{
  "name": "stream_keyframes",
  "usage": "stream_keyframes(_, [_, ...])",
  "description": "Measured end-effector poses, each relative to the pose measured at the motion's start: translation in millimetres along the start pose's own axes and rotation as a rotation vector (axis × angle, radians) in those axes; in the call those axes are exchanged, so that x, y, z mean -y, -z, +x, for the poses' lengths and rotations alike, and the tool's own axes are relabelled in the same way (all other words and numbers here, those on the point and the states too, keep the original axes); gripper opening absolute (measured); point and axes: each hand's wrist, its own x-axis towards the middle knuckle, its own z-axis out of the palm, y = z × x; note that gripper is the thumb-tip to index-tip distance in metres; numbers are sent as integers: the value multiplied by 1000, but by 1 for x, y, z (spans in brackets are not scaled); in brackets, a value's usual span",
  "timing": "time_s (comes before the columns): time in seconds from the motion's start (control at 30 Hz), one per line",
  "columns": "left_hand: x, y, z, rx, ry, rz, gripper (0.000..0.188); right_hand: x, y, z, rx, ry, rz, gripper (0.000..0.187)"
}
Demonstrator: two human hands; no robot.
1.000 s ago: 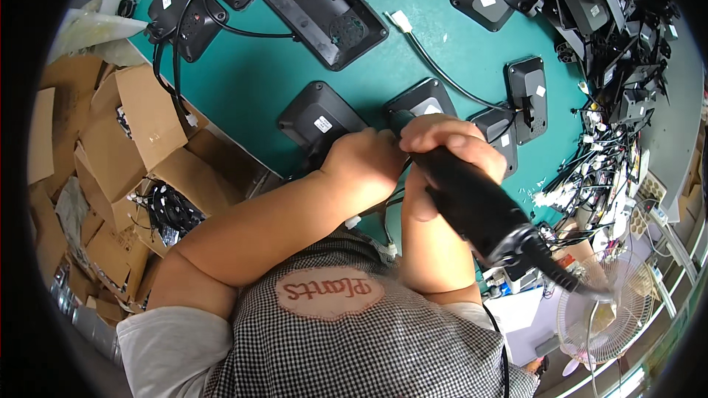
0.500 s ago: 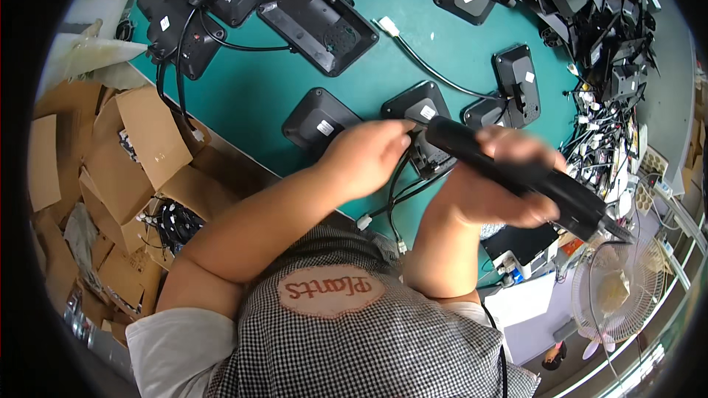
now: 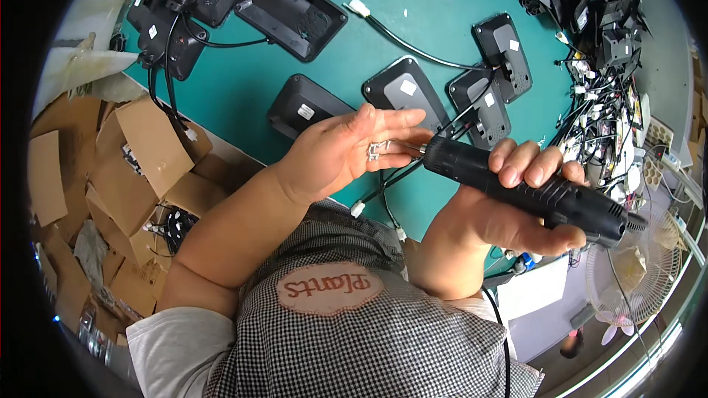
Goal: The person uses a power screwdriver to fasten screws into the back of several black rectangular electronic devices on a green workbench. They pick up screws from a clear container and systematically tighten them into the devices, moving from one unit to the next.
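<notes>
My left hand [image 3: 335, 147] is turned palm up, its fingers stretched out and slightly cupped. It holds several small silvery screws [image 3: 376, 150] on the fingers. My right hand [image 3: 520, 199] is closed around a black electric screwdriver [image 3: 472, 166], whose cord hangs from the back end. The bit reaches left to the fingertips of my left hand, near the screws; whether it touches one I cannot tell. Behind my hands lies a black plastic housing [image 3: 394, 88] with a white label, partly hidden. Another black housing [image 3: 295, 107] lies just beyond my left hand.
Black housings and an open shell [image 3: 295, 15] lie across the green table mat [image 3: 228, 96]. A cable with a white connector [image 3: 359, 7] runs to two joined housings [image 3: 501, 55]. Wires and brackets [image 3: 590, 96] are heaped right. Cardboard boxes [image 3: 151, 140] stand left, a fan [image 3: 627, 273] lower right.
My left hand has turned palm up and opened, showing the screws. The screwdriver has moved slightly down, its bit now at my left fingers. The view has shifted a little.
</notes>
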Motion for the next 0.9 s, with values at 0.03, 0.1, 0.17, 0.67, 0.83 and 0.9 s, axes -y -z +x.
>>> stream_keyframes(0.03, [4,-3,0,-2,-12,2,55,0,3,-1,2,-7,20,72])
stream_keyframes(0.1, [12,-9,-2,-45,-13,53,48,8,9,-5,5,-13,39,72])
stream_keyframes(0.17, [21,-14,-4,-124,6,150,38,18,13,-6,10,-13,57,71])
stream_keyframes(0.67, [87,-58,-16,-334,92,368,22,79,58,-35,23,-22,160,71])
stream_keyframes(0.83, [91,-58,-22,-234,178,545,21,92,62,-44,17,-113,205,64])
stream_keyframes(0.9, [93,-54,-19,-235,0,740,21,89,61,-47,9,-96,168,64])
